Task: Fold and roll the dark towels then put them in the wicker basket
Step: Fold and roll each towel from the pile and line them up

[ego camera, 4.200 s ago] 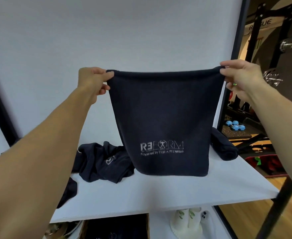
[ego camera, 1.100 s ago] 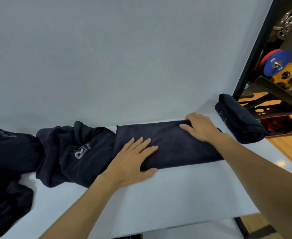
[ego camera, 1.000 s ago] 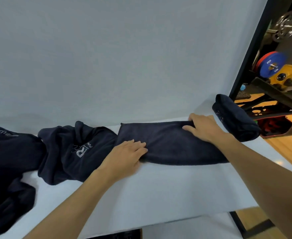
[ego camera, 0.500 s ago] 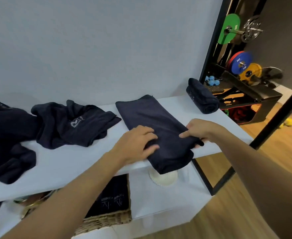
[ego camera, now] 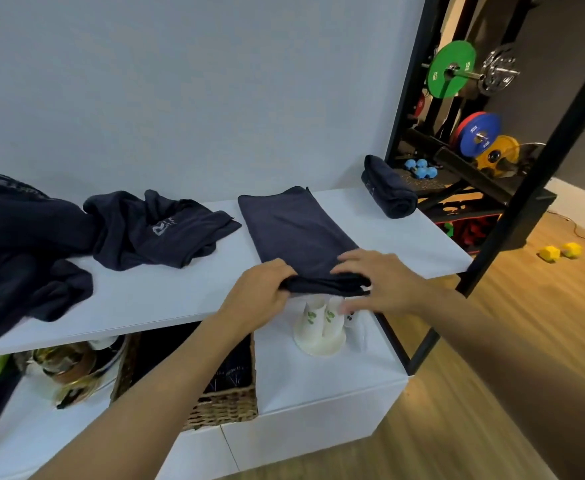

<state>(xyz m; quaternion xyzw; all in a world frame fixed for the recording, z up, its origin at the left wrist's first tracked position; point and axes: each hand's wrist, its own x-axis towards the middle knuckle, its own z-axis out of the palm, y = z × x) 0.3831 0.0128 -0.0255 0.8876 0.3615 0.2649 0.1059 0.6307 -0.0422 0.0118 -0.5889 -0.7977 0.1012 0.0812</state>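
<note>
My left fingers point(ego camera: 282, 271) curl over the left corner of the near end of a long folded dark navy towel point(ego camera: 294, 230), gripping its doubled-over edge. My left hand point(ego camera: 260, 294) is knuckles-up, its forearm running in from the lower left. My right fingers point(ego camera: 353, 259) lie across the top of the same edge at its right corner, with the thumb, blurred, beneath it, so my right hand point(ego camera: 386, 285) pinches the fold; that forearm enters from the lower right. The towel lies as a narrow strip on the flat white shelf top point(ego camera: 166, 299), running from the front edge back toward the wall, its near end doubled over at that front edge. To its left lies a crumpled dark towel with a pale logo point(ego camera: 159, 230), touching a larger dark heap point(ego camera: 17, 244). A rolled dark towel point(ego camera: 389, 197) sits at the shelf's far right corner. Below, on the lower white shelf point(ego camera: 318, 382), a woven wicker basket point(ego camera: 227, 405) holds dark cloth, beside upturned white paper cups with green print point(ego camera: 318, 327).
</note>
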